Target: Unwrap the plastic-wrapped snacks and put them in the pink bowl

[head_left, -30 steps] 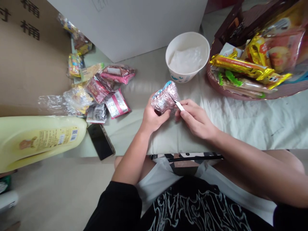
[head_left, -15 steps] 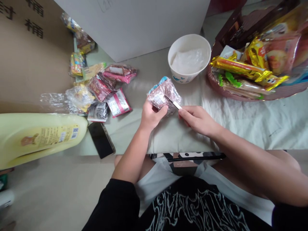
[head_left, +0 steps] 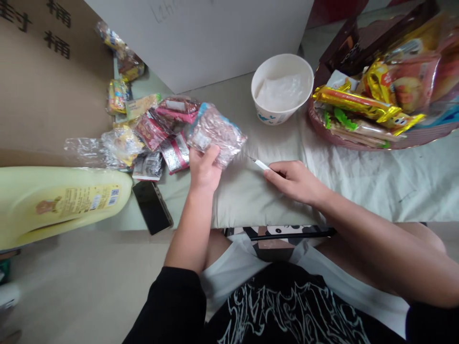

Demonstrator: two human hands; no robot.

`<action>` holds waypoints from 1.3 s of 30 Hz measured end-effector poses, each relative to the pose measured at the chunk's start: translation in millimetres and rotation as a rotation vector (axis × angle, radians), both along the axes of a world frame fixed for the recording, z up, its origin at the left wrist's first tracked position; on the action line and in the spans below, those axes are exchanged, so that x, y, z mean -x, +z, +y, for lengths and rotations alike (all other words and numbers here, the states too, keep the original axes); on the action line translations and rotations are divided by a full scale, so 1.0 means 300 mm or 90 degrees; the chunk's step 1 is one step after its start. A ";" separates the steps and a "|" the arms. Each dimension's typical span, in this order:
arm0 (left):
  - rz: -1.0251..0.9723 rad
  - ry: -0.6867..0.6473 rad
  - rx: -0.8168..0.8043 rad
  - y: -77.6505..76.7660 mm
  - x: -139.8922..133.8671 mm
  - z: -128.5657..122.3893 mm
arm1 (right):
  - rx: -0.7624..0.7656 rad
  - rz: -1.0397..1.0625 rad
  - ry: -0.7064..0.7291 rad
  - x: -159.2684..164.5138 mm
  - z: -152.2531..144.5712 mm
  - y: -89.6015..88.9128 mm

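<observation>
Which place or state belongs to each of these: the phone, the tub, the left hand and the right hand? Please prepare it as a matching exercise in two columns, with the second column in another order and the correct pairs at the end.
Column one
1. Phone
2. Tub
3. Left hand
4. Right hand

Column two
A. Grips a white-handled tool
B. Has translucent plastic inside
C. Lies near the yellow bottle
D. Holds a shiny wrapped packet

Right pairs: 1-C, 2-B, 3-D, 4-A
</observation>
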State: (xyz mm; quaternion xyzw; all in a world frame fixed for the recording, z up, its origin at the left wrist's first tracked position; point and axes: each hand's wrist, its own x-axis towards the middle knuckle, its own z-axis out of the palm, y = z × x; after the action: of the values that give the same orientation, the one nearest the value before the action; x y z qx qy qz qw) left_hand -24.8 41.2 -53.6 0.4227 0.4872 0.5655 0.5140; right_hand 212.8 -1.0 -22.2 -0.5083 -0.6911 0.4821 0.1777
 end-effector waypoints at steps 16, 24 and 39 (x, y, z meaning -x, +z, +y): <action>0.037 0.042 0.009 -0.050 -0.079 -0.011 | -0.408 -0.269 -0.152 -0.118 -0.001 -0.079; 0.060 -0.056 0.073 -0.019 -0.105 -0.080 | -0.450 -0.123 -0.075 -0.073 -0.024 -0.090; 0.352 -0.218 -0.217 -0.017 -0.013 -0.111 | -0.451 -0.066 0.019 -0.017 -0.040 -0.109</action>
State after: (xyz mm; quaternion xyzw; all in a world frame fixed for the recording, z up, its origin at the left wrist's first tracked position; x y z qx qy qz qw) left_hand -20.8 8.0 -58.7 0.7146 0.4290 0.4087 0.3719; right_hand 217.9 -13.0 -54.7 -0.4290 -0.8307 0.1885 0.3007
